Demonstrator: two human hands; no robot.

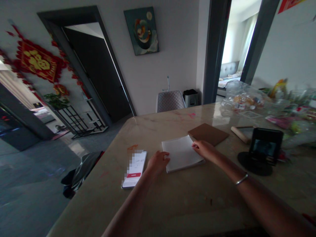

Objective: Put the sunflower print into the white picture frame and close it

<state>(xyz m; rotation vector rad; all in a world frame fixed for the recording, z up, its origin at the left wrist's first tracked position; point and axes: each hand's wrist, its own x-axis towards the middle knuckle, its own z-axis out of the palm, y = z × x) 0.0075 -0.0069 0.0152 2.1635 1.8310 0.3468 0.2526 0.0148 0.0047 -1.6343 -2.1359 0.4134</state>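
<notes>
A stack of white paper lies flat on the marble-patterned table, in front of me. At its left edge, my left hand has its fingers bent and closed on the sheets. My right hand pinches the stack near its upper right edge, fingers curled in; a silver bangle circles that wrist. Just behind the paper rests a brown cover or board, partly hidden by the paper and my right hand. Left of my left hand lies a phone with its screen lit.
A black device on a round stand is at the right, beside a wooden-edged object. Clear plastic bags and other clutter fill the far right. A quilted chair stands beyond the table; dark cloth hangs at the left.
</notes>
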